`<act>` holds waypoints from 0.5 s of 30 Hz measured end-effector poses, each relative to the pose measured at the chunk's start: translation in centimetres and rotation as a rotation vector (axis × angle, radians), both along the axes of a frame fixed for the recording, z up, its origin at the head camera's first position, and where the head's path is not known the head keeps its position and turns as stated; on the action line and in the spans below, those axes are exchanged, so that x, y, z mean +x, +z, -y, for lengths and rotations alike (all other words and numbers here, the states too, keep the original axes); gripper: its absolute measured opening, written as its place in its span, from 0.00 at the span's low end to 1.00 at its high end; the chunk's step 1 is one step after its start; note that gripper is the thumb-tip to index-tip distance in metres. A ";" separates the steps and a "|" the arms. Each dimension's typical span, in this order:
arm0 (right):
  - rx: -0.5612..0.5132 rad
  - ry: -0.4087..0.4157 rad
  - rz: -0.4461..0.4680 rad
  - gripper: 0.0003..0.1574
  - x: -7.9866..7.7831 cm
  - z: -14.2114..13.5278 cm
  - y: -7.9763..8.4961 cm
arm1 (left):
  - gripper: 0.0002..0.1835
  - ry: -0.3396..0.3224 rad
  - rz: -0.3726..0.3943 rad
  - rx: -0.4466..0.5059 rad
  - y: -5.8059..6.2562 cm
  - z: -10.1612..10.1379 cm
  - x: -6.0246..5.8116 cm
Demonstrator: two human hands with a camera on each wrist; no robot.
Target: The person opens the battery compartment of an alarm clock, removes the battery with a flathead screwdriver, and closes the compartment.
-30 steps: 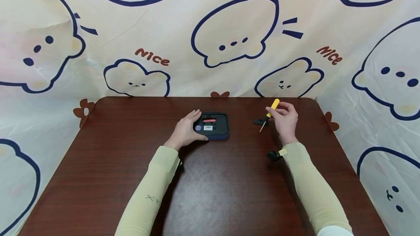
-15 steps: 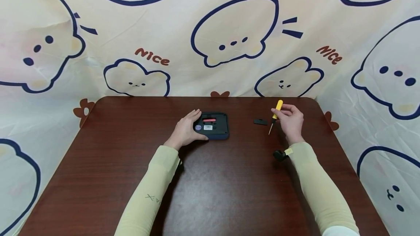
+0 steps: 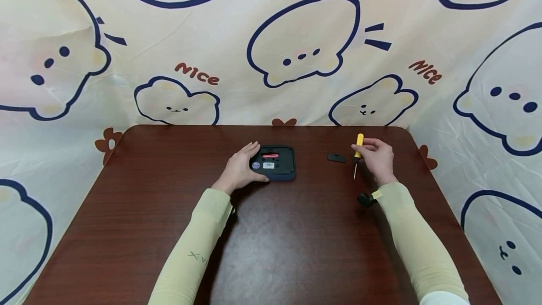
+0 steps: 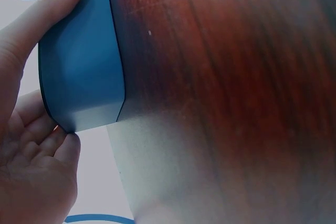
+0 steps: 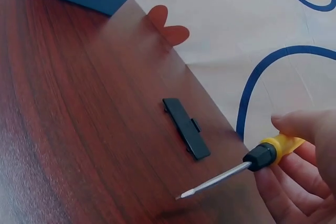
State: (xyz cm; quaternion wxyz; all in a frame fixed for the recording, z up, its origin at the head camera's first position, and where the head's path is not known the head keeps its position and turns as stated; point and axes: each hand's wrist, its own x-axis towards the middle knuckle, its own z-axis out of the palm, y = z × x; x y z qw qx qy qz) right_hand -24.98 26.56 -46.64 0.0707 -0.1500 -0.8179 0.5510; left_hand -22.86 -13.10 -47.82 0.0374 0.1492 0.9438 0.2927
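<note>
A left hand (image 3: pixel 238 169) gripped the dark case (image 3: pixel 280 163), battery bay (image 3: pixel 270 154) uncovered, at the table's (image 3: pixel 271 239) far middle as the right hand (image 3: pixel 378 160) pinched a screwdriver (image 5: pixel 260 156) right of the loose cover (image 3: pixel 336 158), opening seemingly done, set-down due.

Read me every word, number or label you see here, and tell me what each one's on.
"Nice": brown lettering on the left of the patterned backdrop.
"Nice": again, on the backdrop's right.
"X", apparently: on the left sleeve; the mark beside it is unclear.
White label on the dark device: too small to read.
Round sticker, same device: also too small.
</note>
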 end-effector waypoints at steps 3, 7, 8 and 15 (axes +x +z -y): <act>0.031 0.012 0.039 0.40 0.1 -0.2 -0.1 | 0.58 -0.001 0.000 0.000 0.0 0.0 0.0; 0.067 0.032 0.096 0.41 0.2 -0.4 -0.2 | 0.58 -0.002 -0.001 0.003 0.0 0.0 0.0; 0.072 0.036 0.106 0.41 0.2 -0.4 -0.2 | 0.58 -0.003 -0.001 0.004 0.0 0.0 0.0; 0.129 0.069 0.161 0.42 0.1 -0.4 -0.3 | 0.58 0.000 -0.003 0.006 0.1 0.0 0.1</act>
